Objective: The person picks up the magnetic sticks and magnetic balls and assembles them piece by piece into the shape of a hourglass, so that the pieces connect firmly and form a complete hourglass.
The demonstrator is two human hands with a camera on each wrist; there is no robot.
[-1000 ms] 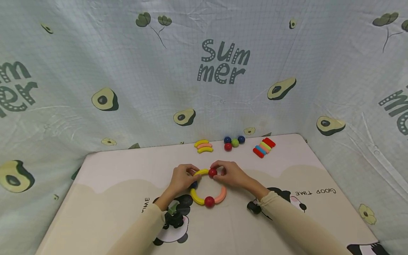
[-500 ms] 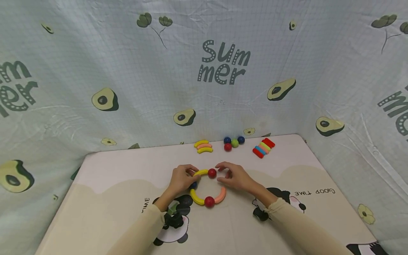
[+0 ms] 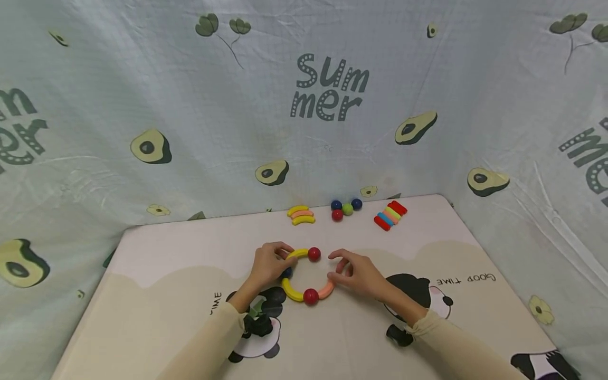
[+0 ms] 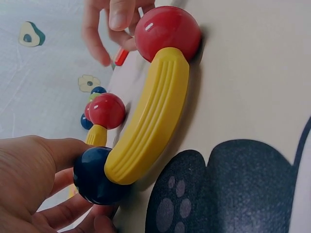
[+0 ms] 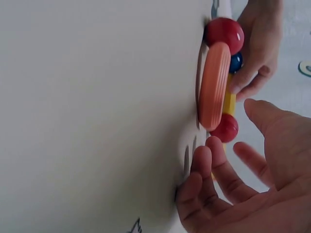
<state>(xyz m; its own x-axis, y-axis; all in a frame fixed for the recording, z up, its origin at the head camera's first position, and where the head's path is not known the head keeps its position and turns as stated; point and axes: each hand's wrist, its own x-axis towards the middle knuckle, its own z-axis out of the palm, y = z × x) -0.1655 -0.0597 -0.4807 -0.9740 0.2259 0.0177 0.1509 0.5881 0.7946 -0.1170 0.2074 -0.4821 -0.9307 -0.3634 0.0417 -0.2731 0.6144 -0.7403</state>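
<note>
Curved toy sticks and balls form a ring with a gap at its right side. My left hand (image 3: 268, 263) pinches the upper yellow curved stick (image 3: 299, 253) near its left end, beside a dark blue ball (image 4: 99, 174). At that stick's other end sits a red ball (image 3: 314, 254). Below the blue ball run the lower yellow curved stick (image 4: 150, 116), a second red ball (image 3: 311, 297) and a coral curved stick (image 5: 214, 86). My right hand (image 3: 357, 272), fingers loosely bent and holding nothing, hovers at the gap, thumb near the coral stick's free end.
Toward the table's back edge lie a group of curved sticks (image 3: 300, 215), several balls (image 3: 348, 209) and a row of short straight sticks (image 3: 390, 215). A printed curtain (image 3: 228, 132) hangs behind the table (image 3: 166, 295).
My right hand has let go of the upper red ball, spread its fingers and drawn away right and toward me. The left hand keeps its pinch on the upper yellow curved stick.
</note>
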